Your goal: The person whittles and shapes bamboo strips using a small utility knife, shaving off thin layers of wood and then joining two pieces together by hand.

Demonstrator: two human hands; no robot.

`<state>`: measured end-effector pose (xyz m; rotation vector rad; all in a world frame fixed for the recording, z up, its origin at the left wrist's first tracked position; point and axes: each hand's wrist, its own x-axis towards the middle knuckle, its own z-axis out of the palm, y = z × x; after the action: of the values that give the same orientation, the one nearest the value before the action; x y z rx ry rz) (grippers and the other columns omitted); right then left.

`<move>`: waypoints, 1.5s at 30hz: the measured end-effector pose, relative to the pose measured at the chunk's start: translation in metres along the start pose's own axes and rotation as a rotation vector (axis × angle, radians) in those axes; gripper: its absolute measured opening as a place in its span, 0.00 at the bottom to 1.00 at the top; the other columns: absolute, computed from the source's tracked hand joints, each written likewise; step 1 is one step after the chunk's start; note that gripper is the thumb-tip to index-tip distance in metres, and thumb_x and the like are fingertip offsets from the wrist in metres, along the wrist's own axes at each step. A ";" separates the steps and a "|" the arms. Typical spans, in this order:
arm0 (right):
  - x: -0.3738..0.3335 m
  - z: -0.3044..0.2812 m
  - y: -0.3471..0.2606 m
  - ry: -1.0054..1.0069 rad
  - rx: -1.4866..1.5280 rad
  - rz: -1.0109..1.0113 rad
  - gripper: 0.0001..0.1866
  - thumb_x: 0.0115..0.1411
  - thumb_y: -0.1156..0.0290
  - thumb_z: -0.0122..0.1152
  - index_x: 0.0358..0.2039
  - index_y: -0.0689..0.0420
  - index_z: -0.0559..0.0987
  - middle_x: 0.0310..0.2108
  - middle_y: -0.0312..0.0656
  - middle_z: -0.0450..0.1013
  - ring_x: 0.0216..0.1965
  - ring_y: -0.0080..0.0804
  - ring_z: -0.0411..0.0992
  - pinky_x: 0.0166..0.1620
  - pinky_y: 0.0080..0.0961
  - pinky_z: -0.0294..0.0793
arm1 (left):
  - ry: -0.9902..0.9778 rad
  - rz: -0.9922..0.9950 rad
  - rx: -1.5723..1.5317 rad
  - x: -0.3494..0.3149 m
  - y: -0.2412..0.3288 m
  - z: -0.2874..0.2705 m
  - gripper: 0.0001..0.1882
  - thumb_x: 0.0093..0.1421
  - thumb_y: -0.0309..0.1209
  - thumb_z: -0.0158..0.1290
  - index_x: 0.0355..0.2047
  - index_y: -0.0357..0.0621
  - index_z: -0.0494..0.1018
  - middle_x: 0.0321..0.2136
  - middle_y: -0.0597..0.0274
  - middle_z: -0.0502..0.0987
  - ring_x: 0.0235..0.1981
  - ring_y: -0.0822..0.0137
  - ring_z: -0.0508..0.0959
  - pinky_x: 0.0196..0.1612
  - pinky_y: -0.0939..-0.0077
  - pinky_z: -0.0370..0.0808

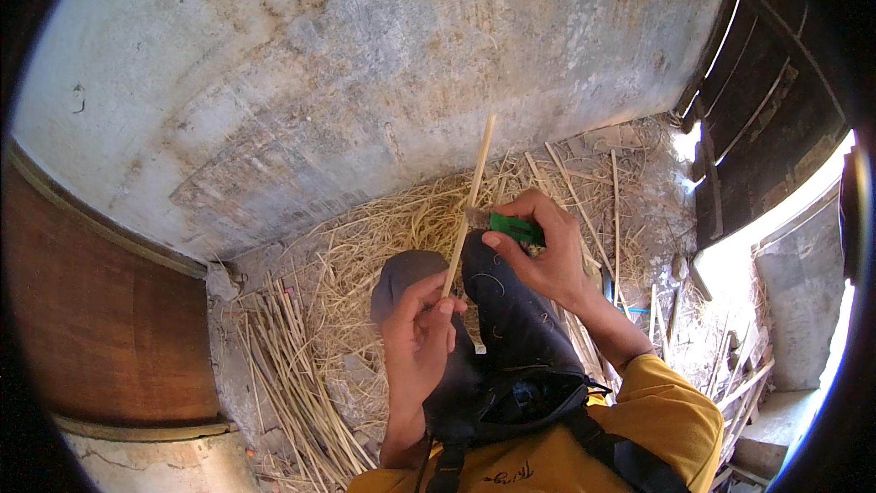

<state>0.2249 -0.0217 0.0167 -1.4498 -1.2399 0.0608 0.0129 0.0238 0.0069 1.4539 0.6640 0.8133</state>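
My left hand [418, 338] pinches the lower end of a thin pale bamboo strip [481, 164], which slants up and slightly right over my knees. My right hand [552, 251] is closed round the green handle of a short knife [516, 228]. Its greyish blade lies against the strip about midway along, where a little curl of shaving seems to show. Part of the handle is hidden by my fingers.
Curled shavings [392, 228] cover the floor around my legs. A bundle of long strips [297, 374] lies at the left, and loose sticks [616, 210] lie at the right. Ahead stands a stained wall [411, 73]. An open black bag [529, 402] rests on my lap.
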 end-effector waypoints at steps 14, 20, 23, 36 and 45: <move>0.002 -0.004 -0.007 -0.112 0.103 0.240 0.15 0.63 0.68 0.68 0.48 0.60 0.79 0.33 0.46 0.77 0.33 0.35 0.77 0.37 0.32 0.74 | 0.039 -0.028 -0.031 0.002 0.002 0.006 0.11 0.71 0.29 0.53 0.49 0.37 0.69 0.33 0.53 0.82 0.18 0.81 0.68 0.22 0.85 0.65; 0.001 -0.005 -0.005 -0.138 0.090 0.015 0.15 0.61 0.67 0.69 0.45 0.59 0.80 0.34 0.46 0.77 0.32 0.42 0.78 0.35 0.33 0.75 | 0.040 -0.052 0.051 0.004 0.007 0.005 0.11 0.70 0.24 0.53 0.51 0.38 0.70 0.30 0.61 0.82 0.24 0.81 0.74 0.27 0.86 0.69; -0.005 0.003 0.001 -0.143 0.001 -0.188 0.17 0.60 0.66 0.72 0.45 0.60 0.81 0.29 0.43 0.73 0.27 0.35 0.74 0.30 0.29 0.72 | 0.056 -0.020 0.062 0.004 0.007 0.007 0.09 0.70 0.25 0.53 0.50 0.38 0.71 0.28 0.63 0.80 0.27 0.79 0.76 0.29 0.85 0.71; -0.010 0.002 -0.002 -0.128 -0.183 -0.255 0.17 0.55 0.62 0.75 0.44 0.52 0.82 0.28 0.37 0.75 0.24 0.37 0.77 0.24 0.34 0.75 | 0.158 0.128 0.139 0.000 0.001 0.011 0.06 0.70 0.26 0.54 0.43 0.39 0.71 0.25 0.65 0.76 0.24 0.80 0.73 0.25 0.85 0.65; -0.010 0.001 -0.004 -0.099 -0.196 -0.263 0.17 0.54 0.64 0.75 0.43 0.53 0.83 0.28 0.37 0.75 0.23 0.36 0.77 0.24 0.33 0.74 | 0.175 0.150 0.181 -0.006 -0.001 0.012 0.04 0.68 0.22 0.53 0.42 0.37 0.71 0.25 0.64 0.77 0.26 0.79 0.75 0.27 0.84 0.69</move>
<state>0.2178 -0.0286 0.0136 -1.4509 -1.5433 -0.1734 0.0189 0.0120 0.0057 1.6232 0.7835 1.0264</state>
